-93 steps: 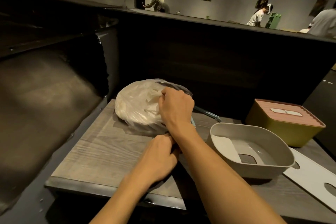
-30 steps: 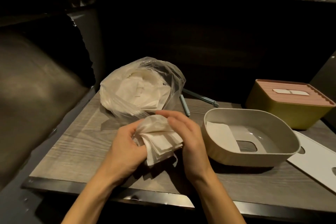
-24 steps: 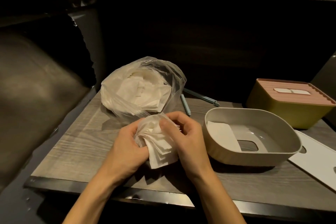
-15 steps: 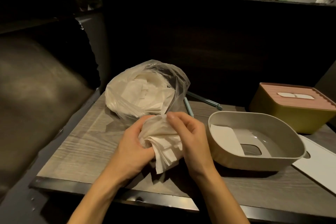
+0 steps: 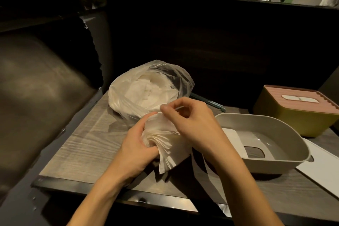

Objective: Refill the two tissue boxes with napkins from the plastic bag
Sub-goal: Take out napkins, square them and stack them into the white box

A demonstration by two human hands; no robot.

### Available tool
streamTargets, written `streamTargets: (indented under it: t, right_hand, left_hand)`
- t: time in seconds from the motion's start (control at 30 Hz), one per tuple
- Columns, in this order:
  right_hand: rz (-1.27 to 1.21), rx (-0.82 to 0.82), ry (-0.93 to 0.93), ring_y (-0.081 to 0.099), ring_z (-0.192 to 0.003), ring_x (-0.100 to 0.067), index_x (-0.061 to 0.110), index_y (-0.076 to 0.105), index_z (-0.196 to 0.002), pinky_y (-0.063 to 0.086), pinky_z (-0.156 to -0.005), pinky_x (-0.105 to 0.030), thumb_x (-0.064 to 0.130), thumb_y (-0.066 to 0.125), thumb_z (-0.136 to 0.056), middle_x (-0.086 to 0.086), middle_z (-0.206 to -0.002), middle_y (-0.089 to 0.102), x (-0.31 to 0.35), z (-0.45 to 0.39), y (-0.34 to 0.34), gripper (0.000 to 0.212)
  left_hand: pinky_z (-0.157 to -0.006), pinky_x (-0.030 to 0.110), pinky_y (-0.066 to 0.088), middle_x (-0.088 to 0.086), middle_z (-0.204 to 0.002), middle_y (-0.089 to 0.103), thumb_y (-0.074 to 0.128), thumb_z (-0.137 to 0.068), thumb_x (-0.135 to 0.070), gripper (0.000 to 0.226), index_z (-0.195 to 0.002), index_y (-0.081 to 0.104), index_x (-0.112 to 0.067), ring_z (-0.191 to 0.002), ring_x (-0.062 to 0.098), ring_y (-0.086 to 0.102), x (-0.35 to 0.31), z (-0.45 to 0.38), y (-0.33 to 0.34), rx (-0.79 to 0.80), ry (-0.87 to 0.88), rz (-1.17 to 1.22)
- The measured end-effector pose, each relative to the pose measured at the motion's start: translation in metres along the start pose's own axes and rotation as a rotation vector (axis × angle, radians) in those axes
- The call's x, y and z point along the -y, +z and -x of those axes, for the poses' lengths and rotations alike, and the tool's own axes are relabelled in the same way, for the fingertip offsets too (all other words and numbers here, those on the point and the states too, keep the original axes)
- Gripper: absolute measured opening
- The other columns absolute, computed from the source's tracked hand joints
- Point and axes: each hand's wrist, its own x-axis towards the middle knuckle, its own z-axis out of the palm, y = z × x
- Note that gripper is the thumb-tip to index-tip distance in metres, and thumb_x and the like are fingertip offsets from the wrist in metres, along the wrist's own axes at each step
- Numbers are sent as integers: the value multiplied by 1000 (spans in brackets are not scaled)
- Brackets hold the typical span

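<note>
both hands (image 5: 165, 134) gripping a napkin wad (image 5: 166, 149), grey box (image 5: 264, 121) nearly empty, yellow box (image 5: 293, 115) not opened yet

Left hand (image 5: 136, 147) clenched – right hand (image 5: 192, 122) pinching (fingertips together).

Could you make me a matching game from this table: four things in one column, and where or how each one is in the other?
Things:
1. napkin stack
2. plastic bag
3. grey box
4. yellow box

States:
A. lid on, far right
B. held in both hands
C. open, lid off
D. lying at the back, napkins inside

Pairs: 1-B, 2-D, 3-C, 4-A
</note>
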Motion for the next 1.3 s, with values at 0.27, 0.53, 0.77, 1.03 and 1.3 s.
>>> streamTargets:
  t: [0.27,0.53,0.77,1.03,1.3]
  right_hand:
    - [201,218,-139,63,-98,2,50,58,-125,55,-82,-25,49,70,-92,19,-109,64,3,0,-12,36]
    - [578,368,-351,48,-113,-6,46,67,-115,44,-98,-32,35,72,-90,17,-121,46,13,-10,-19,28]
    - [706,187,-420,36,-128,-5,40,69,-106,23,-110,-32,45,64,-95,16,-132,45,16,-10,-20,13]
    - [298,69,-380,55,-114,4,30,67,-85,41,-107,-37,29,71,-86,21,-116,64,15,-15,-16,4]
    - [-205,-169,-426,69,-87,-13,24,67,-93,60,-73,-30,18,70,-96,7,-91,70,25,0,-31,7]
  left_hand:
    - [-103,51,52,-4,-120,74,86,-79,-7,62,-130,63,-35,-113,16,70,3,-2,-2,8,17,0]
    - [-101,47,55,-6,-120,73,88,-77,-6,67,-127,61,-42,-112,15,70,3,-3,-2,29,25,-15]
    - [-100,23,46,-40,-120,62,90,-64,-37,91,-133,37,-63,-116,-10,61,1,-1,-3,3,-61,-41]
    - [-97,26,55,-19,-128,69,88,-75,-4,89,-149,46,-32,-118,5,67,1,-2,-4,132,-156,198]
    - [-74,38,64,24,-115,73,84,-71,-9,49,-119,73,-4,-100,36,74,-1,-5,-9,150,-401,536]
